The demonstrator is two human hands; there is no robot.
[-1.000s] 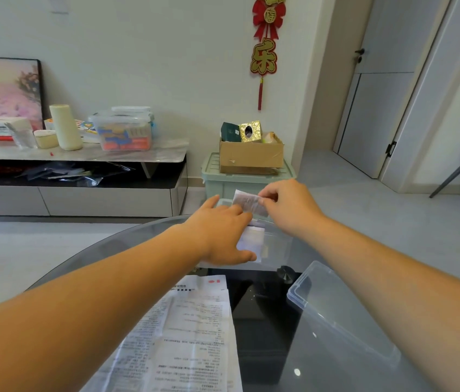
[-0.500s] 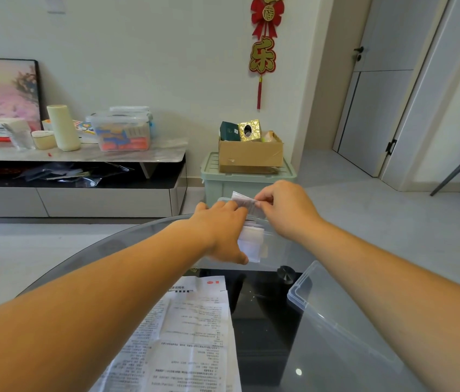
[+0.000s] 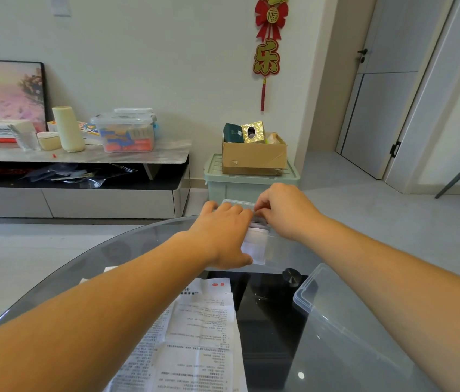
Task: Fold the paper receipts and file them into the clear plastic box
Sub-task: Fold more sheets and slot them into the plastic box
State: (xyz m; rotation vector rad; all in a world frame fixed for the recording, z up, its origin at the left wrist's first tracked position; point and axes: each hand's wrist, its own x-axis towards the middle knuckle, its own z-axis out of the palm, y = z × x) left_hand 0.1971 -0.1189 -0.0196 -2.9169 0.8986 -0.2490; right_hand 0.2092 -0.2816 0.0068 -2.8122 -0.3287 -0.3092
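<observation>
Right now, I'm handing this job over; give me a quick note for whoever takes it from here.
Left hand holds the filed receipts inside the clear plastic box.
Right hand pinches a folded receipt at the box's opening.
Done: some receipts filed; lid off, lying on the glass table.
Left: seat this one, then fold and file the unfolded receipts on the near side.

cardboard box [image 3: 254,158], green bin [image 3: 223,189], framed picture [image 3: 15,94]
</observation>
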